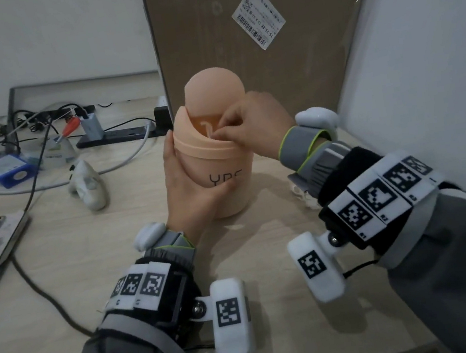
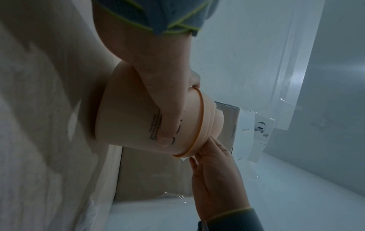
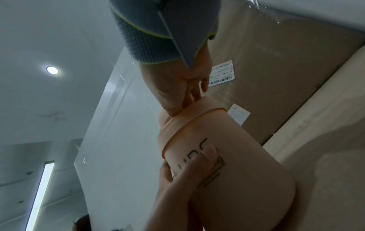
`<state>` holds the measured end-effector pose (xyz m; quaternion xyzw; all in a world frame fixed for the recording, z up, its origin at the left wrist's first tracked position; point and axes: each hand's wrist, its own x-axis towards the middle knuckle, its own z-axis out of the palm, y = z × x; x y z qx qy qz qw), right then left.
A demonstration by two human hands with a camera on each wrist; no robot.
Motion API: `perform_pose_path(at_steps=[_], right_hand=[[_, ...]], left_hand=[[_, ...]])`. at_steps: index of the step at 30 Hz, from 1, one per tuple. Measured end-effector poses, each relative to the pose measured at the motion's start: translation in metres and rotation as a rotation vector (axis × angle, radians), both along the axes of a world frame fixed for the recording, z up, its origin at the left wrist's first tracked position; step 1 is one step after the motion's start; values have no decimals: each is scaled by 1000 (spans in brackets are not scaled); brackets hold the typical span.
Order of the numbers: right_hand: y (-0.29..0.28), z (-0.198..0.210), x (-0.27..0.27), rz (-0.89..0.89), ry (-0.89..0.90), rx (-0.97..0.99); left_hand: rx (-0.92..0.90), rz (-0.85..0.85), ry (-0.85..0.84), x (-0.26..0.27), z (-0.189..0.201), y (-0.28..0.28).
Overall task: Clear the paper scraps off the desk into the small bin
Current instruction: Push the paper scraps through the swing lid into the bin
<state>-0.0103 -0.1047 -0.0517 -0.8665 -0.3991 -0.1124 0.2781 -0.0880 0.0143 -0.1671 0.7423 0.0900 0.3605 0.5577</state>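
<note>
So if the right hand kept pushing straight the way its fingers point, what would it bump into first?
Probably the inside of the small bin: the right hand has its fingertips at the bin's open mouth, under the tipped swing lid. How deep they reach is unclear.

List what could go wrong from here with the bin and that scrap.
1. The right hand pinches a small paper scrap at the bin opening; released early, it could fall outside the rim.
2. The swing lid might tip back onto the fingers.
3. The left hand grips the bin; loosening could let it tip.
</note>
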Motion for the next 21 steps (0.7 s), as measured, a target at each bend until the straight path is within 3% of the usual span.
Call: perform_pose_path(at_steps=[3,7,12,16,21], right_hand=[[-9,2,1,7,9,-26],[-38,2,5,-3,51,286],[-90,-16,26,-227,313,517],[-134,-45,48,-481,631,336],[-163,-66,62,-574,835,184]], left_hand=[[1,-3,-1,1,-1,0],[-7,-14,3,1,0,3],[-22,-24,11,-1,0,4],[-41,-32,21,0,2,1],[-47,-27,28,-4,4,2]])
